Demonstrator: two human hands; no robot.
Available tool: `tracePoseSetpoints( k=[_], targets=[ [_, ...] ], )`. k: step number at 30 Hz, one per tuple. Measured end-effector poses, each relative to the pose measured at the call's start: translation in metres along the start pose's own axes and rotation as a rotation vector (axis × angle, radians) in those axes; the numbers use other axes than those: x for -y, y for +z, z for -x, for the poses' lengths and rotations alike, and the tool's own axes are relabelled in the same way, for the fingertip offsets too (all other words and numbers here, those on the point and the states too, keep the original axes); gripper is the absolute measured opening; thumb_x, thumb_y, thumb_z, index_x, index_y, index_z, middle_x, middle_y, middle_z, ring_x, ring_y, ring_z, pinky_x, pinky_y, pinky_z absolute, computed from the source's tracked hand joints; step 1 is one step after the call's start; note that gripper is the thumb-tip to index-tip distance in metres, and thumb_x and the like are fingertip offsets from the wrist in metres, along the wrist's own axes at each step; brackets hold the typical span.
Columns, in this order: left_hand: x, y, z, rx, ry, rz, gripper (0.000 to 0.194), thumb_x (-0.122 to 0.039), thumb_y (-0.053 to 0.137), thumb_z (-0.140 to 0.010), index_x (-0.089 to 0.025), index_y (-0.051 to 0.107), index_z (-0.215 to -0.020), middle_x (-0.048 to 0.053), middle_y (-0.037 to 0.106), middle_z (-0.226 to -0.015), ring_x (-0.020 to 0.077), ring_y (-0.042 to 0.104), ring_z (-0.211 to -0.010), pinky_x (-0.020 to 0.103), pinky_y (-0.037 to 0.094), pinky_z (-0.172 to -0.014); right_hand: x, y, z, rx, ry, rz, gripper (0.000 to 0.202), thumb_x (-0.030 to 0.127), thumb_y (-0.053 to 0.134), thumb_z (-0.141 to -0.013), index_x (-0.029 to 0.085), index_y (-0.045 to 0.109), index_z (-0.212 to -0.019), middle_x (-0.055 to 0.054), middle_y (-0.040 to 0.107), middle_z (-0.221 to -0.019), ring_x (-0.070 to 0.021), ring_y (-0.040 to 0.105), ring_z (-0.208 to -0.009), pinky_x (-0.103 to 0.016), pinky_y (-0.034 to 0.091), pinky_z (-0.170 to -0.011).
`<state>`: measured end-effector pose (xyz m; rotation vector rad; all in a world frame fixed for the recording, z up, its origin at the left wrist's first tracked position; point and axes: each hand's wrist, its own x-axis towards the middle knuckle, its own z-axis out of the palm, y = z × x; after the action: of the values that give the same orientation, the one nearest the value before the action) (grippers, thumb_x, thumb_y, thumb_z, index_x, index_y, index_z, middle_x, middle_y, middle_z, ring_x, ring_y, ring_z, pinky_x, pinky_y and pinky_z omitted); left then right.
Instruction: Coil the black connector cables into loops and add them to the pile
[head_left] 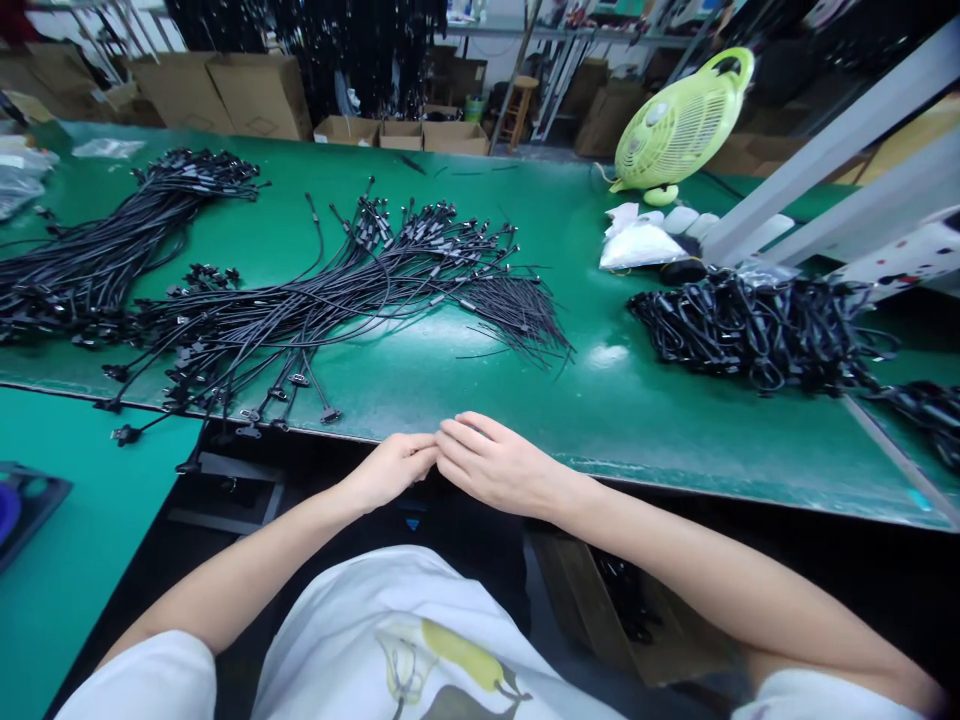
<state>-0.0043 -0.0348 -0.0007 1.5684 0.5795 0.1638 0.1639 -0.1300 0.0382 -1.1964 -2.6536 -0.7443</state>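
Note:
At the front edge of the green table [585, 420], my left hand [390, 470] and my right hand [499, 468] meet with their fingertips touching. The left fingers are pinched together and the right ones are curled in. Whatever may be between them is hidden by the fingers. Just beyond, a loose bundle of black cables [337, 295] with connectors at its ends lies across the table. Thin dark wire ends [517, 310] fan out at its right. Several connectors [281, 390] reach the edge left of my hands.
Another cable bundle [135, 235] lies at far left. On the right are coiled black cables [750, 335], a white bag [641, 245], a green fan [682, 125] and slanted white posts [832, 130]. Cardboard boxes [255, 95] stand behind the table; an open box [675, 640] sits below.

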Motion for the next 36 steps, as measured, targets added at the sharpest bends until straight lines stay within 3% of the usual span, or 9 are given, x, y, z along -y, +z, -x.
tracePoseSetpoints(
  k=[5, 15, 18, 21, 25, 27, 30, 33, 36],
  targets=[
    [-0.004, 0.003, 0.001, -0.015, -0.090, 0.170, 0.024, -0.031, 0.054, -0.078, -0.018, 0.047, -0.059, -0.006, 0.039, -0.051, 0.0087, 0.032, -0.051, 0.024, 0.024, -0.051, -0.006, -0.012, -0.009, 0.136, -0.036, 0.063, 0.021, 0.012, 0.039, -0.092, 0.017, 0.059, -0.088, -0.006, 0.055, -0.080, -0.0185, 0.047, -0.070, -0.033, 0.037, -0.059],
    [-0.005, 0.010, -0.004, -0.126, -0.053, 0.135, 0.018, -0.023, 0.048, -0.076, -0.019, 0.044, -0.059, -0.006, 0.039, -0.053, 0.0092, 0.033, -0.051, 0.025, 0.025, -0.052, 0.013, 0.000, -0.020, 0.184, -0.006, 0.212, 0.037, -0.006, 0.032, -0.077, 0.019, 0.055, -0.064, -0.007, 0.041, -0.061, -0.0217, 0.033, -0.059, -0.035, 0.024, -0.053],
    [-0.009, 0.010, -0.005, -0.161, 0.032, 0.220, 0.013, -0.022, 0.048, -0.079, -0.018, 0.054, -0.068, -0.004, 0.046, -0.059, 0.0114, 0.042, -0.059, 0.025, 0.034, -0.059, 0.006, 0.014, -0.023, 0.150, 0.104, 0.251, 0.030, -0.004, 0.037, -0.075, 0.017, 0.055, -0.065, -0.007, 0.043, -0.059, -0.0207, 0.036, -0.057, -0.035, 0.023, -0.051],
    [-0.016, 0.005, -0.011, -0.261, 0.127, 0.392, 0.013, -0.024, 0.054, -0.081, -0.018, 0.065, -0.083, 0.001, 0.062, -0.078, 0.0162, 0.054, -0.083, 0.028, 0.041, -0.080, -0.005, 0.027, -0.032, 0.046, 0.242, 0.147, 0.020, 0.001, 0.044, -0.077, 0.016, 0.056, -0.071, -0.006, 0.049, -0.062, -0.0191, 0.041, -0.057, -0.033, 0.025, -0.052],
    [-0.024, -0.008, -0.019, -0.377, 0.094, 0.596, 0.039, -0.046, 0.046, -0.091, -0.016, 0.070, -0.092, 0.006, 0.068, -0.090, 0.0203, 0.059, -0.092, 0.034, 0.043, -0.091, 0.005, 0.039, -0.048, -0.140, 0.555, -0.128, 0.020, 0.013, 0.045, -0.090, 0.018, 0.056, -0.074, -0.004, 0.058, -0.069, -0.0161, 0.050, -0.065, -0.029, 0.032, -0.060],
    [-0.027, -0.015, -0.016, -0.413, 0.170, 0.562, 0.053, -0.055, 0.038, -0.093, -0.016, 0.072, -0.089, 0.008, 0.069, -0.096, 0.0215, 0.060, -0.096, 0.035, 0.042, -0.095, 0.015, 0.044, -0.051, -0.208, 0.709, -0.346, 0.025, 0.020, 0.043, -0.095, 0.019, 0.055, -0.073, -0.003, 0.061, -0.071, -0.0147, 0.053, -0.067, -0.026, 0.035, -0.062],
    [-0.026, -0.021, -0.005, -0.498, 0.347, 0.240, 0.061, -0.059, 0.034, -0.094, -0.018, 0.075, -0.077, 0.009, 0.065, -0.106, 0.0224, 0.054, -0.105, 0.034, 0.037, -0.101, 0.014, 0.049, -0.046, -0.261, 0.883, -0.681, 0.028, 0.023, 0.042, -0.096, 0.020, 0.055, -0.071, 0.000, 0.061, -0.067, -0.0134, 0.054, -0.062, -0.025, 0.037, -0.059],
    [-0.018, -0.019, 0.000, -0.354, 0.328, -0.003, 0.061, -0.059, 0.036, -0.094, -0.019, 0.076, -0.072, 0.009, 0.064, -0.100, 0.0219, 0.054, -0.097, 0.033, 0.036, -0.099, 0.002, 0.043, -0.035, -0.343, 1.019, -0.712, 0.031, 0.026, 0.043, -0.095, 0.020, 0.052, -0.066, 0.000, 0.058, -0.065, -0.0139, 0.053, -0.061, -0.026, 0.037, -0.059],
    [-0.010, -0.017, -0.008, -0.230, 0.165, 0.164, 0.068, -0.069, 0.032, -0.089, -0.018, 0.074, -0.075, 0.008, 0.066, -0.087, 0.0215, 0.055, -0.085, 0.034, 0.042, -0.088, 0.006, 0.032, -0.032, -0.341, 0.895, -0.585, 0.029, 0.023, 0.041, -0.095, 0.020, 0.054, -0.070, -0.002, 0.060, -0.069, -0.0147, 0.053, -0.067, -0.027, 0.037, -0.064]
  ],
)
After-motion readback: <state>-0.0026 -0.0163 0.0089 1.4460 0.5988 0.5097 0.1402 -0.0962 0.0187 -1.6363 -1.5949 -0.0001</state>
